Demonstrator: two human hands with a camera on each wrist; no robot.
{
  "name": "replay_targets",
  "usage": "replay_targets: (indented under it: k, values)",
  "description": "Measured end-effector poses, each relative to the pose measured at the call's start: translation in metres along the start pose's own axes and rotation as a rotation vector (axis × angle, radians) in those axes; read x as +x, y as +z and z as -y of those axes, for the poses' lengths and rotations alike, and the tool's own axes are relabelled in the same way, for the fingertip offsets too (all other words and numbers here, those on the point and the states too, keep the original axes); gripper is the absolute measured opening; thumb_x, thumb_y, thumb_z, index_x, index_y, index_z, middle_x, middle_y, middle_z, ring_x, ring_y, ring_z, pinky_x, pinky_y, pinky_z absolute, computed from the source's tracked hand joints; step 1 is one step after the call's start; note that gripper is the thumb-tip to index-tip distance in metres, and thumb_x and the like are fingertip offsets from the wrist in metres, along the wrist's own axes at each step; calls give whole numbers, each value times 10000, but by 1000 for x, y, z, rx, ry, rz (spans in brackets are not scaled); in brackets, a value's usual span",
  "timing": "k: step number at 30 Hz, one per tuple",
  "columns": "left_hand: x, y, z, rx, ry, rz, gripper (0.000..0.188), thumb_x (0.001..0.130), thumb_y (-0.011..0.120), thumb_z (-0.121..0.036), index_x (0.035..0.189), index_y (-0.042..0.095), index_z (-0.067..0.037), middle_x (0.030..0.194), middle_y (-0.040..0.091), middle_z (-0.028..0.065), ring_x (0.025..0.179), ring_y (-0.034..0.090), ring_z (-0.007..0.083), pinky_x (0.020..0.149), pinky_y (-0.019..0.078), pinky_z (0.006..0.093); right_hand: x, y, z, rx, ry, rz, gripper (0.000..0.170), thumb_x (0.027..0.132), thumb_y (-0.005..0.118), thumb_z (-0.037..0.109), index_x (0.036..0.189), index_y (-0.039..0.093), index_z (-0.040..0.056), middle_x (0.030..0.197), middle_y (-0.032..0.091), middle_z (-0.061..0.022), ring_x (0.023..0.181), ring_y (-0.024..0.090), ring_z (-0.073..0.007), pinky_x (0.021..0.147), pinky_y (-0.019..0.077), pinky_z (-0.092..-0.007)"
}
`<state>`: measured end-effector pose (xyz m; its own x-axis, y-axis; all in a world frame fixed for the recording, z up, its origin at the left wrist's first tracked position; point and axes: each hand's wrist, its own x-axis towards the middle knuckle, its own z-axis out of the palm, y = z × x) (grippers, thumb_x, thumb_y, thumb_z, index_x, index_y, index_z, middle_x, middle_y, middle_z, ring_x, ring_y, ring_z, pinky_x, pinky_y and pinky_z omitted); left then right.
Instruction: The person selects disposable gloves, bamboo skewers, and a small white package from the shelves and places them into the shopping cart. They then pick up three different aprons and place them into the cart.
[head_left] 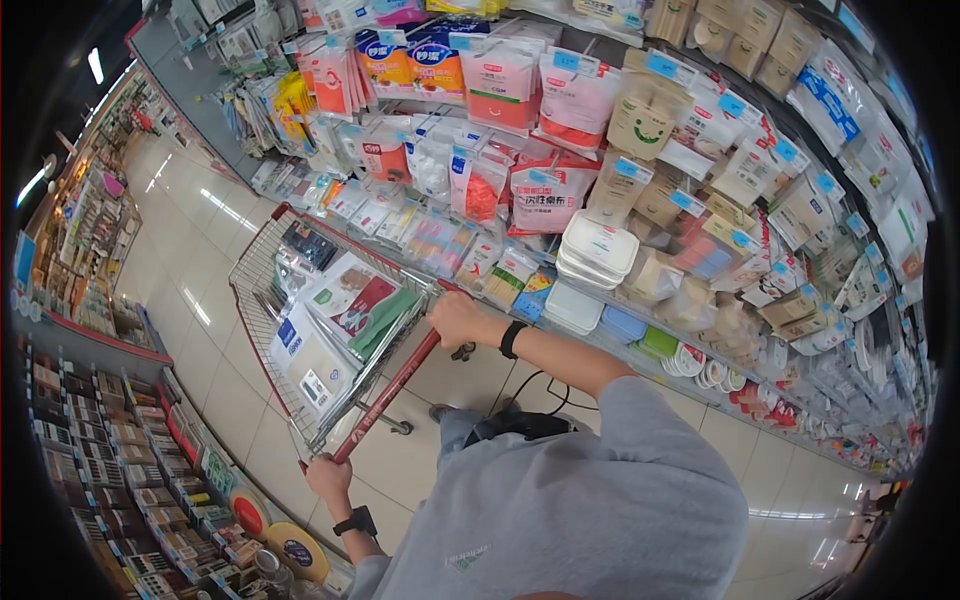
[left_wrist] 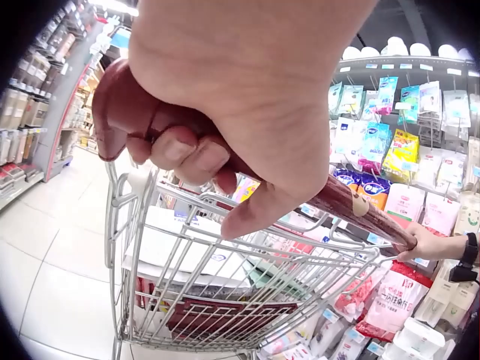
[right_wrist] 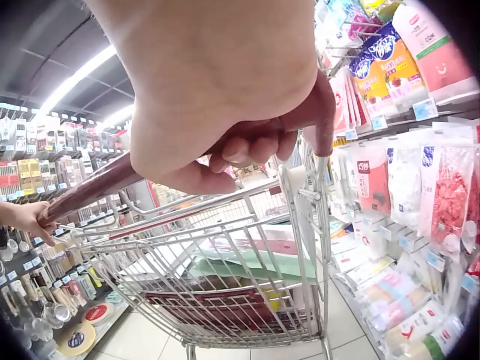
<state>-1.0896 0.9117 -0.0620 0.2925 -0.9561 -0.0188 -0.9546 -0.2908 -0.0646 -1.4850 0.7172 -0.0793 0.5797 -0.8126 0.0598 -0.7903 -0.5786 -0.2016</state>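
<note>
Both hands hold the dark red handle [head_left: 392,392] of a wire shopping cart [head_left: 262,330]. My left hand [head_left: 328,478] grips its near left end, with the fingers wrapped under the bar in the left wrist view. At the opposite end my right hand [head_left: 458,320] curls round the bar, its fingertips showing below it in the right wrist view. Inside the basket lie a white package with a blue label [head_left: 305,355], a flat pack with a dark red print [head_left: 350,298] and a folded green item [head_left: 385,325]. A dark package [head_left: 308,245] sits at the basket's far end.
Along the right runs a tall shelf of hanging packets [head_left: 505,85], with white lidded containers [head_left: 598,245] lower down, close to the cart's right side. Another shelf of small boxed goods [head_left: 130,440] lines the left. Tiled floor [head_left: 185,215] stretches ahead between them.
</note>
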Motion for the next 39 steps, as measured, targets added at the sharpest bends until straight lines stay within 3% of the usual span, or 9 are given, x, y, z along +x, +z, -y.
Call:
replay_targets:
  k: [22,28,37,39]
  values:
    - [91,-11,-15,-36,-56,47,216,710,691,-285,751,741,-78,697,682,184,686,688,364,685,557,442,106,-18,-37,-45,4,68,253,534,718,237,743,708,93,712,661,-134,725,659,-323,686,509,-427]
    - [121,-14,-21,-47,-44,33,228,725,683,-294,737,734,-72,706,684,182,684,687,360,681,556,436,144,-1,-61,-62,-36,-14,225,528,709,224,704,712,84,697,663,-141,721,663,-326,695,512,-421]
    - [168,-7,-25,-32,-81,31,235,723,699,-304,759,745,-76,752,700,161,725,695,343,714,554,430,198,0,-85,-2,-63,-34,268,540,697,174,784,669,66,798,656,-132,863,631,-309,780,475,-398]
    - [176,-8,-25,9,-69,43,240,717,707,-313,765,749,-81,755,704,150,734,697,335,721,556,420,204,-7,-91,84,-230,-159,359,545,720,183,875,663,55,862,668,-133,933,634,-306,792,483,-410]
